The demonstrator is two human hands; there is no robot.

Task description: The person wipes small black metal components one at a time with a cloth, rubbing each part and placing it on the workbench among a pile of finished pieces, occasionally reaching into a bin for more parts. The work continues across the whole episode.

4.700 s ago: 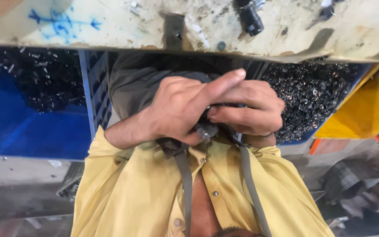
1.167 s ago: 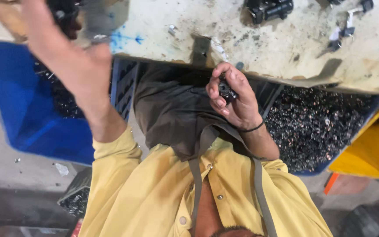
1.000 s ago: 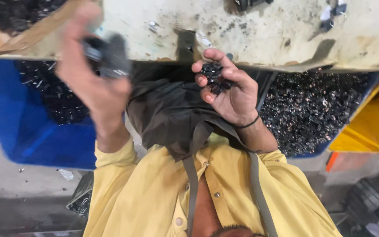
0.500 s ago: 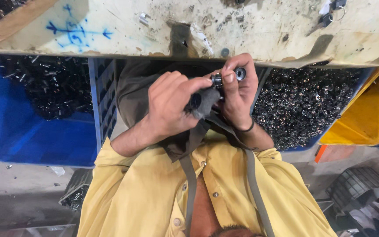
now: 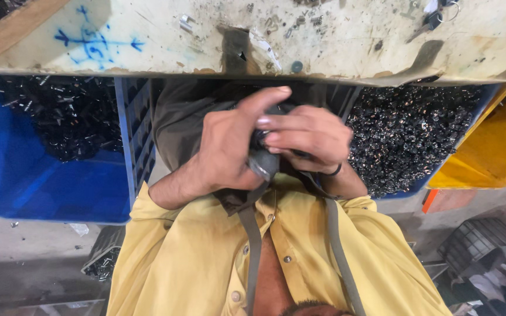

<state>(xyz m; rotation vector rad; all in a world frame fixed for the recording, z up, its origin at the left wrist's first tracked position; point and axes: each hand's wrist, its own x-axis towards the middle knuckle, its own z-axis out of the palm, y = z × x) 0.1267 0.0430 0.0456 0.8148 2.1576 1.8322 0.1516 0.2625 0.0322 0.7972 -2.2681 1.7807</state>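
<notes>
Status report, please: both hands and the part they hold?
Left hand and right hand closed together on a small dark part, held at chest. Part mostly hidden. Worn table edge just beyond.

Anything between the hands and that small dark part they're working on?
Nothing visible. Left hand and right hand are both closed directly around the small dark metal part, fingers overlapping it and hiding most of it.

Scuffed workbench [image 5: 335, 35] (paint-marked), grey floor [image 5: 24, 246].
</notes>
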